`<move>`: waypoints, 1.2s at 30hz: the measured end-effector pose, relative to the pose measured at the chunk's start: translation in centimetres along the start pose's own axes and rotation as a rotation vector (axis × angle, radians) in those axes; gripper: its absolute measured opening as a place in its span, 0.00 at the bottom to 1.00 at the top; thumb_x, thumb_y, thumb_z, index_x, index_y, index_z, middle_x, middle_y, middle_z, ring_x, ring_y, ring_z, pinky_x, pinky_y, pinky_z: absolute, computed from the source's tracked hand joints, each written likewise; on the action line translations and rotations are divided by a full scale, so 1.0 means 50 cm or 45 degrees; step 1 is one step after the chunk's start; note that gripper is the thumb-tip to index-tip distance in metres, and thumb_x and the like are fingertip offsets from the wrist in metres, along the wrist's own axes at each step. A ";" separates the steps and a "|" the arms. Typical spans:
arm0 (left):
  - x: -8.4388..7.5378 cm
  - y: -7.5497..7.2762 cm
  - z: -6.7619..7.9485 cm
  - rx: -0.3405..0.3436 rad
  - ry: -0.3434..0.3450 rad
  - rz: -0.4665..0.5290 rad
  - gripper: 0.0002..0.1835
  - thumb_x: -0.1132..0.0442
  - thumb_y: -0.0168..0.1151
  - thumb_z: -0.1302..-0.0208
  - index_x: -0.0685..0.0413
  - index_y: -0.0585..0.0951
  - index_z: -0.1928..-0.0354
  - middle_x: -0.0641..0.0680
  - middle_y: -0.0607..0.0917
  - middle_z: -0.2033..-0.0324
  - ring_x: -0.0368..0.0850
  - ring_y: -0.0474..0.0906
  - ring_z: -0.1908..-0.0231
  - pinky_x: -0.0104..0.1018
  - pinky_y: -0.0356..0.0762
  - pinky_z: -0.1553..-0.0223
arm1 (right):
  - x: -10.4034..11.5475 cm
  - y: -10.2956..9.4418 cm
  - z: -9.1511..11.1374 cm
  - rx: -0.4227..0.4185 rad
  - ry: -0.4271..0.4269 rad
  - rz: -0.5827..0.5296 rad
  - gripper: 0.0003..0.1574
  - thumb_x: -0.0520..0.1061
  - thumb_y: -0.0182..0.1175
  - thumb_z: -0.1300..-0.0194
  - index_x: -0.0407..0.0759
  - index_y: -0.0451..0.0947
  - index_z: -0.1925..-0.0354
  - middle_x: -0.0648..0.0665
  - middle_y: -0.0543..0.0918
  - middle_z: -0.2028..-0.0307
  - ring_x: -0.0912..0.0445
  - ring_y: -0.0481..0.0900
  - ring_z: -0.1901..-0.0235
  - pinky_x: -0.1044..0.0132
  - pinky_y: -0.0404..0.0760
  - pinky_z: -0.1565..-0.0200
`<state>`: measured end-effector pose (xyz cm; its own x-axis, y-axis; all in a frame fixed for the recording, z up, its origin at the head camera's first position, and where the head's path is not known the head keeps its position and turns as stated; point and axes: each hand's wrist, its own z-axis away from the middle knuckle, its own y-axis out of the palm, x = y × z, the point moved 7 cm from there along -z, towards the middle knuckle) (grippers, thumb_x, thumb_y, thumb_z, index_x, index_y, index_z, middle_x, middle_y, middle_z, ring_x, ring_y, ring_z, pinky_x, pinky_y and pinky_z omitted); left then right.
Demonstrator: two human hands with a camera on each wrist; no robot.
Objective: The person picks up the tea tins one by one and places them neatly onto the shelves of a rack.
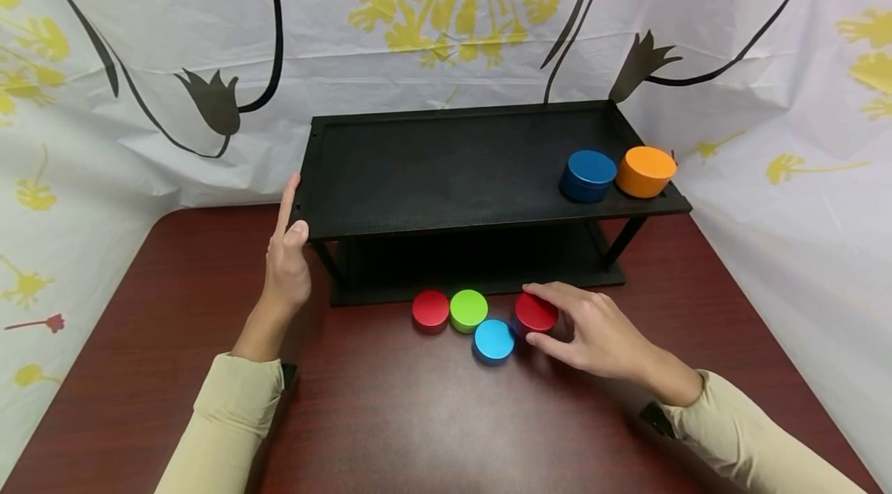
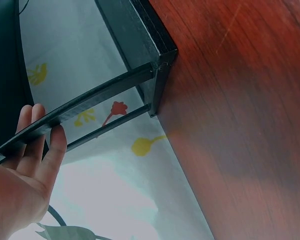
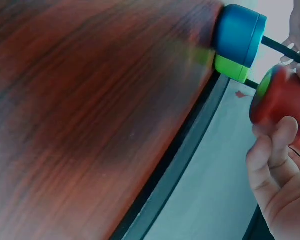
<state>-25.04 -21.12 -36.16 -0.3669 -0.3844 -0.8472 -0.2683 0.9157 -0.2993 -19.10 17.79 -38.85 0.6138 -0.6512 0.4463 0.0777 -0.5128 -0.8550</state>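
Note:
A black two-tier shelf [image 1: 446, 169] stands on the table. My left hand [image 1: 287, 265] holds the left front corner of its upper board, thumb at the corner; in the left wrist view the fingers [image 2: 52, 155] pass around a black bar. My right hand [image 1: 599, 331] grips a round red tin [image 1: 536, 313] between thumb and fingers. That red tin [image 3: 280, 100] also shows in the right wrist view. Left of it are a light blue tin [image 1: 493, 342], a green tin [image 1: 468, 311] and another red tin [image 1: 430, 312], grouped before the shelf.
A dark blue tin [image 1: 588, 176] and an orange tin [image 1: 645, 172] sit side by side at the right end of the upper board. The shelf's lower board [image 1: 474, 254] lies beneath. A white patterned cloth [image 1: 446, 37] surrounds the reddish-brown table [image 1: 390, 416].

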 end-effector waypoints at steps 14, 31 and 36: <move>-0.003 0.000 0.001 0.010 0.003 -0.013 0.37 0.48 0.33 0.35 0.32 0.55 0.22 0.51 0.53 0.83 0.39 0.41 0.82 0.42 0.39 0.82 | 0.020 -0.031 -0.013 -0.161 -0.054 -0.026 0.39 0.51 0.75 0.48 0.50 0.76 0.38 0.53 0.79 0.51 0.64 0.70 0.71 0.71 0.73 0.73; -0.012 0.000 -0.003 0.003 0.093 -0.016 0.37 0.50 0.34 0.36 0.36 0.57 0.22 0.46 0.52 0.83 0.39 0.40 0.82 0.40 0.39 0.83 | 0.036 -0.076 -0.023 -0.305 -0.120 -0.079 0.44 0.45 0.77 0.52 0.48 0.75 0.36 0.51 0.80 0.51 0.63 0.70 0.68 0.75 0.70 0.72; -0.011 0.000 -0.002 0.008 0.064 0.002 0.37 0.50 0.34 0.37 0.35 0.57 0.22 0.47 0.52 0.83 0.39 0.40 0.82 0.40 0.39 0.83 | 0.041 -0.083 -0.027 -0.325 -0.123 -0.083 0.43 0.44 0.77 0.52 0.47 0.76 0.36 0.50 0.80 0.50 0.63 0.70 0.67 0.74 0.71 0.72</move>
<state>-24.92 -20.93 -35.68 -0.4113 -0.3881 -0.8247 -0.2624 0.9169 -0.3007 -19.21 17.83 -34.04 0.6872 -0.5621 0.4601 -0.0737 -0.6841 -0.7257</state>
